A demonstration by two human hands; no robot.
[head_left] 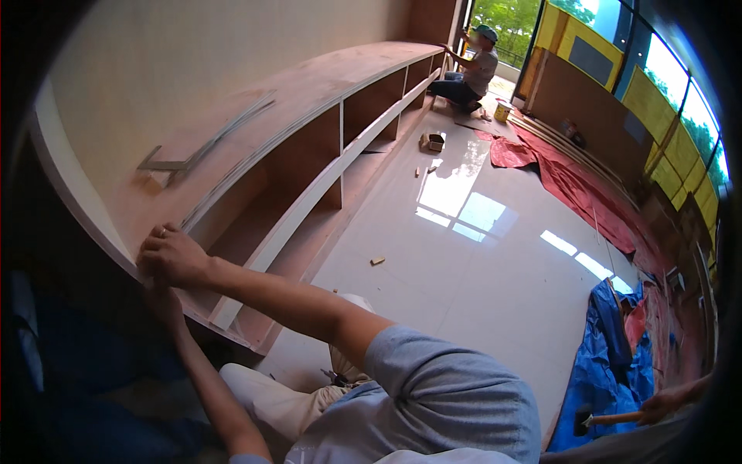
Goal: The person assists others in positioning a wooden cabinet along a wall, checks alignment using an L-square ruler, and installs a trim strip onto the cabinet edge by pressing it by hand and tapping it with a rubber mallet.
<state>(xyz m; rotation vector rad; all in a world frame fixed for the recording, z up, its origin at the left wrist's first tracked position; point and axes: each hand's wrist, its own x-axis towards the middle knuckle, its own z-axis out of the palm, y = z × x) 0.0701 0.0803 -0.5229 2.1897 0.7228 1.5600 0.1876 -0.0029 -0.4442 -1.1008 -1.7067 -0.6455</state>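
Note:
My right hand is closed at the near left end of a long, low wooden cabinet, its fingers curled down by the edge of the top. Whatever is in those fingers is hidden. Just below it, partly covered, is my left hand; its fingers are in shadow and cannot be made out. The cabinet has open compartments and a pale front rail. Thin grey-edged strips lie on its top, beyond my hands.
Another person crouches at the cabinet's far end. At lower right, another person's hand holds a hammer over a blue tarp. A red sheet, a small open box and a yellow bucket sit on the glossy tiles.

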